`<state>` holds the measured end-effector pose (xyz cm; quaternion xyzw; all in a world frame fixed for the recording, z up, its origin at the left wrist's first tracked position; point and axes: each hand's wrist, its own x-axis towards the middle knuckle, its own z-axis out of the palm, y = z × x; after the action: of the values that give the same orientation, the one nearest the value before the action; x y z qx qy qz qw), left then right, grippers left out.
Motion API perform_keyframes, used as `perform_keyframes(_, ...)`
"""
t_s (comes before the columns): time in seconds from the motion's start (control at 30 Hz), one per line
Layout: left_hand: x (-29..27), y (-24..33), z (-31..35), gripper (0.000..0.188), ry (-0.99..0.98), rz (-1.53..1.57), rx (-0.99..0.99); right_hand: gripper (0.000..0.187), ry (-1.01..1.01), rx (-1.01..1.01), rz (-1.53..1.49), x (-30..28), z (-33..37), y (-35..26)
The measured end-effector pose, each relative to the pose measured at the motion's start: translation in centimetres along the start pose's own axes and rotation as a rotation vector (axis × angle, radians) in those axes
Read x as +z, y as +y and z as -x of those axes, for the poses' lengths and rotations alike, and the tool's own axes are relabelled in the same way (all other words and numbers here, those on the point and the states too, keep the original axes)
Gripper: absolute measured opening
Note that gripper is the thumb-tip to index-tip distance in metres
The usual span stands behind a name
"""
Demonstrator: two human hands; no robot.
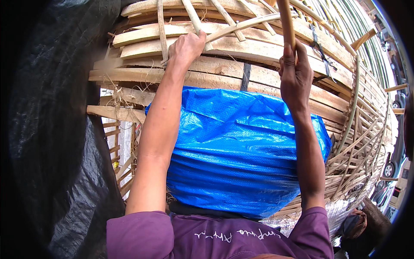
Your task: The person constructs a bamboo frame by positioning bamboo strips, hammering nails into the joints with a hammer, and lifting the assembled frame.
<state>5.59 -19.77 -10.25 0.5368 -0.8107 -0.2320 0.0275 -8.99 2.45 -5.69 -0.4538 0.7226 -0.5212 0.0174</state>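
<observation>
My left hand [186,48] is closed in a fist at the upper middle, over stacked pale wooden slats [233,47]. Its thumb presses on a narrow bamboo strip [192,14] that slants across the slats. Another thin strip [162,30] runs down just left of the fist. To the right, my right hand [296,71] wraps round a brown wooden stick [286,19], held upright; its upper end lies beyond the picture's edge. Between my forearms a blue tarpaulin [233,146] covers my lap and the near side of the slats.
Black plastic sheeting [47,142] hangs along the left. Dark ties [319,47] bind the slats at upper right. Woven bamboo strips [353,146] and long poles [349,17] spread along the right. Parked cars [390,168] stand beyond. Loose fibres [120,95] cling to slat ends at left.
</observation>
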Motion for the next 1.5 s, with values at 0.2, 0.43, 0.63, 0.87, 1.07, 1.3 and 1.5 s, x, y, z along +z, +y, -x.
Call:
perform_keyframes(0.2, 0.2, 0.2, -0.2, 0.065, -0.012, 0.007, -0.003, 0.027, -0.28, 0.067, 0.383, 0.7, 1.1, 3.4)
perform_keyframes(0.43, 0.3, 0.5, 0.0, 0.065, 0.021, -0.02, 0.003, 0.028, -0.184, 0.127, 0.202, 0.5, 1.2, 2.2)
perform_keyframes(0.63, 0.4, 0.5, -0.1, 0.064, -0.005, 0.018, -0.003, 0.031, -0.221, 0.106, 0.287, 1.0, 1.3, 2.8)
perform_keyframes(0.87, 0.3, -0.1, -0.3, 0.064, 0.024, -0.005, 0.019, 0.028, 0.117, -0.107, -0.218, -0.8, -1.0, -2.0)
perform_keyframes(1.07, 1.0, -0.1, -0.8, 0.072, 0.065, 0.038, 0.067, 0.029, -0.239, 0.04, 0.346, 1.2, 0.9, 4.0)
perform_keyframes(1.3, 0.6, 0.2, -0.5, 0.063, 0.017, 0.011, 0.009, 0.028, -0.177, 0.115, 0.263, 0.7, 1.1, 2.6)
perform_keyframes(1.5, 0.6, 0.1, -0.5, 0.063, 0.033, 0.03, 0.0, 0.026, -0.258, 0.149, 0.354, 0.5, 0.3, 1.9)
